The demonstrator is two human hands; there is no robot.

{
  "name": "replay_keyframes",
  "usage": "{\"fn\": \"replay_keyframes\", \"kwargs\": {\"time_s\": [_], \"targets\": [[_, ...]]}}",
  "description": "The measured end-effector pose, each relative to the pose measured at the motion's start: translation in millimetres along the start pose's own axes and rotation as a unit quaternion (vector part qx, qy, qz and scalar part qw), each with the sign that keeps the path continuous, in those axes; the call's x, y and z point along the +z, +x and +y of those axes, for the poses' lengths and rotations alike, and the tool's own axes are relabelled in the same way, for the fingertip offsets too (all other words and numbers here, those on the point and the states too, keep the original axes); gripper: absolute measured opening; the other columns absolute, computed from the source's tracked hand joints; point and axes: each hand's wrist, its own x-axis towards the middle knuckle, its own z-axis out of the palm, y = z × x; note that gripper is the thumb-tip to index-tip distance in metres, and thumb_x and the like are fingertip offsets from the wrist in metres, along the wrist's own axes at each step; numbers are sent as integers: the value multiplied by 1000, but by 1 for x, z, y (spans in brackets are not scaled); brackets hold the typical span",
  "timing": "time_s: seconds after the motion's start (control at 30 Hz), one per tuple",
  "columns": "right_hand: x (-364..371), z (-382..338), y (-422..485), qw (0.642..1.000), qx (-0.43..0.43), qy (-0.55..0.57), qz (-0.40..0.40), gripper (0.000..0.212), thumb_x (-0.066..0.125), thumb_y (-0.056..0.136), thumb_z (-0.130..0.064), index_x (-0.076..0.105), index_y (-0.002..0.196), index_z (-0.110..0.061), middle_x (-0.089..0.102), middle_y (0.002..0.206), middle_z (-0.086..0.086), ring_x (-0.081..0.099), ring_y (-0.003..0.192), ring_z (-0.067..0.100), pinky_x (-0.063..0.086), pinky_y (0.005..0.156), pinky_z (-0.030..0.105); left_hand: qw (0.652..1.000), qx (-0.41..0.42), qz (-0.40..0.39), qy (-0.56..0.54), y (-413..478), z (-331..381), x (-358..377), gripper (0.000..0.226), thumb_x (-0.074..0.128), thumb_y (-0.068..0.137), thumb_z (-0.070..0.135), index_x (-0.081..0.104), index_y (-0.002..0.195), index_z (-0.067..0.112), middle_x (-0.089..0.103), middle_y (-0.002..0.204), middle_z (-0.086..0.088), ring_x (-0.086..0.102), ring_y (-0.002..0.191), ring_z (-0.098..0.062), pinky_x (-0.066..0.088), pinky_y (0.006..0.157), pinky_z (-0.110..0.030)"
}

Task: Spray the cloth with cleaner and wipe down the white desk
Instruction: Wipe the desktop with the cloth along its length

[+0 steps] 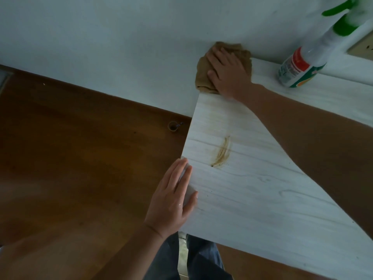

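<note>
A white wood-grain desk (262, 195) runs from the wall toward me. A tan cloth (203, 72) lies bunched at its far left corner against the wall. My right hand (228, 71) presses flat on the cloth with fingers spread. My left hand (173, 197) rests with straight fingers on the desk's left edge. A brown smear (223, 153) marks the desk between the two hands. A clear spray bottle (308, 57) with a green trigger and an orange-green label stands at the back right by the wall.
A pale wall (121, 47) backs the desk. Brown wooden floor (70, 158) lies to the left, with a small round object (173, 126) near the baseboard. A wall socket (361, 47) shows at the right edge. My trouser legs (201, 259) stand at the desk's near edge.
</note>
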Motion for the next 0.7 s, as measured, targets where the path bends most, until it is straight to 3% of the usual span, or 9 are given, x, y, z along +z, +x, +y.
{"fn": "replay_keyframes", "kwargs": {"time_s": [0.23,0.37,0.57,0.7], "targets": [[13,-32,-46,1000,8,9,-2,69,18,96,-48,27,158,-18,20,166,9,15,154,29,6,123,43,1000,-1,-8,0,0,-1,0,65,52,104,42,41,155,4,31,167,-12,25,157,-25,34,124,-40],[21,-54,-83,1000,0,12,-19,60,30,105,-42,18,160,-20,13,168,7,9,155,27,2,123,43,999,-8,-32,25,1,3,-6,65,49,103,46,40,155,7,29,168,-11,19,158,-22,28,125,-37],[32,-104,-147,998,37,33,-40,63,33,105,-40,10,161,-22,4,169,4,-1,155,24,-4,124,43,998,33,-47,34,-32,-1,-23,56,59,99,50,55,142,14,41,161,-12,38,150,-26,46,115,-42],[41,-130,-197,997,39,48,-51,65,32,105,-42,6,161,-24,1,169,1,-5,155,21,-6,125,45,992,87,-61,64,-53,-2,-25,56,54,101,53,57,142,15,42,161,-14,40,150,-28,44,117,-41]]}}
